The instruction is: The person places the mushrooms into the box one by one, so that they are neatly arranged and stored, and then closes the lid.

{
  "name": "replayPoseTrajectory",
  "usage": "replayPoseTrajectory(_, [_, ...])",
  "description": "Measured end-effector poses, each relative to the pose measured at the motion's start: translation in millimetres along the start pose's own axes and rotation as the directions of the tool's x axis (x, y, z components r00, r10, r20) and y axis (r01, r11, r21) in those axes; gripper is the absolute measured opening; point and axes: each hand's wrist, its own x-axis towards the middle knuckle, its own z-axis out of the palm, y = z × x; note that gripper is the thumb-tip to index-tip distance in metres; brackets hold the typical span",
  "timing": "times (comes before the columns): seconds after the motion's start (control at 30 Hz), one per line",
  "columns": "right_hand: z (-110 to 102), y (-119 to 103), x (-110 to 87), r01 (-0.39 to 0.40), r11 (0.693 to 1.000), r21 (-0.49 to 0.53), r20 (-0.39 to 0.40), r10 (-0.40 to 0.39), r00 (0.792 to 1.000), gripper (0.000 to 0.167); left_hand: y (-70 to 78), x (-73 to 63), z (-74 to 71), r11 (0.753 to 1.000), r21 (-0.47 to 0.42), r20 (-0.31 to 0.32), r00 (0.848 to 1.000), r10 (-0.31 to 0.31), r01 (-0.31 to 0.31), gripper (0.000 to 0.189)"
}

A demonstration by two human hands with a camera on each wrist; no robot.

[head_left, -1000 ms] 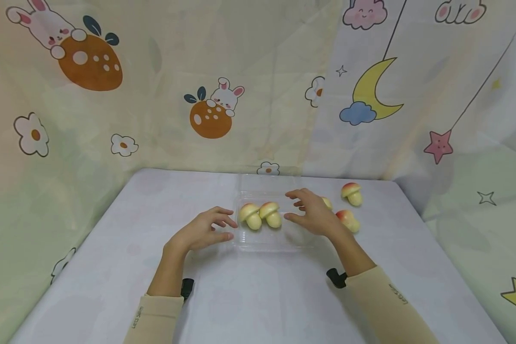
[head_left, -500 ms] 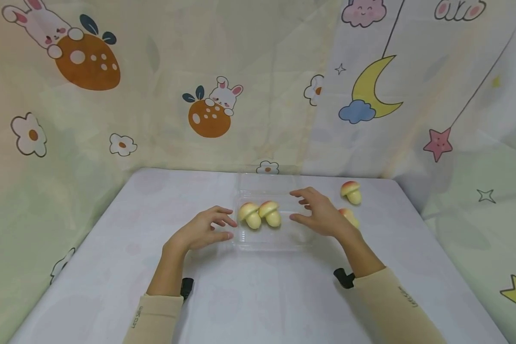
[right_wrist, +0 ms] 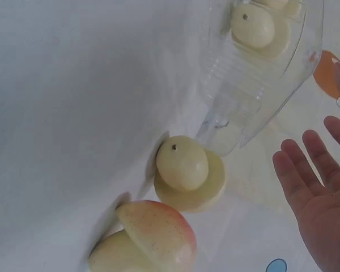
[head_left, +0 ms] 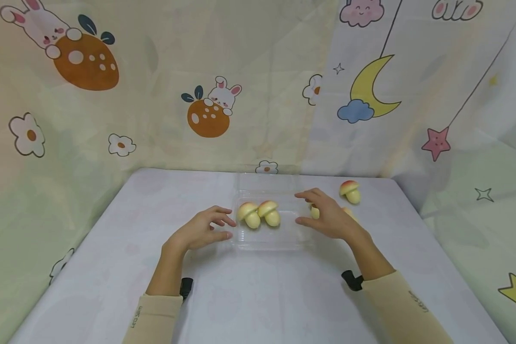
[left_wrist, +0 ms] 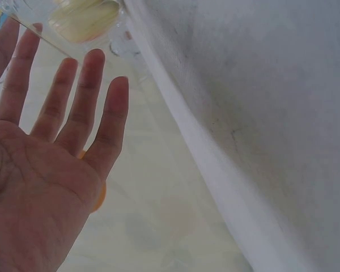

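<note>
The right hand (head_left: 328, 215) has shifted rightward; like the left hand (head_left: 201, 229), its grip stands apart near one clear container (head_left: 290, 231) with two mushrooms (head_left: 270, 213); three more mushrooms (head_left: 349, 192) on the desk (head_left: 245, 296).

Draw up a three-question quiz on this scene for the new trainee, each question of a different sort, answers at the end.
1. Count: How many toy mushrooms sit inside the clear container?
2. True or false: The right hand is gripping a mushroom.
3. Choose: On which side of the container do the loose mushrooms lie?
A) The person's left
B) The person's right
C) Both sides

Key
1. Two.
2. False; it holds nothing.
3. B.
</note>
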Motion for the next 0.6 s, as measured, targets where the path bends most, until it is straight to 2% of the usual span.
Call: replayPoseTrajectory(0.6, [-16.8, 8.8, -19.1, 0.0, 0.997, -0.076, -0.051, -0.004, 0.999, 0.062, 1.6, 0.2, -0.6, 1.0, -0.004, 0.0, 1.0, -0.016, 0.016, 0.03])
